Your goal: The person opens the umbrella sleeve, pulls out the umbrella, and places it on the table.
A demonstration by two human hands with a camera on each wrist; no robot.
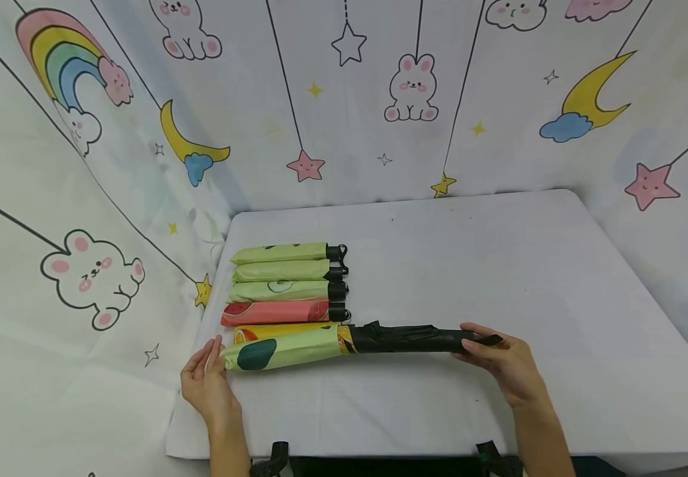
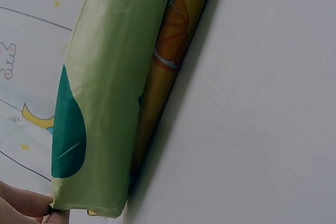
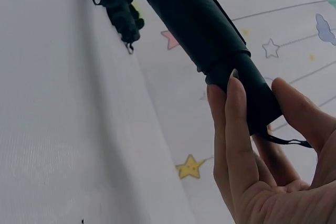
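A folded black umbrella (image 1: 409, 338) extends from the mouth of a light green sleeve (image 1: 308, 348) with a dark green patch. A bit of yellow pattern shows at the mouth. My left hand (image 1: 209, 381) pinches the sleeve's closed end by its corner, as the left wrist view shows at close range. At the other end my right hand (image 1: 504, 361) grips the black handle (image 3: 247, 90) between thumb and fingers; a thin black strap (image 3: 286, 140) hangs from it. Just behind the sleeve lies a yellow umbrella (image 1: 287, 328) with an orange-slice print, partly hidden.
Behind them lie a red watermelon-print umbrella (image 1: 284, 312) and several light green ones (image 1: 281, 270), side by side, black handles to the right. They are on the left part of the white table (image 1: 469, 265). A cartoon-print cloth (image 1: 367, 132) hangs behind and on both sides.
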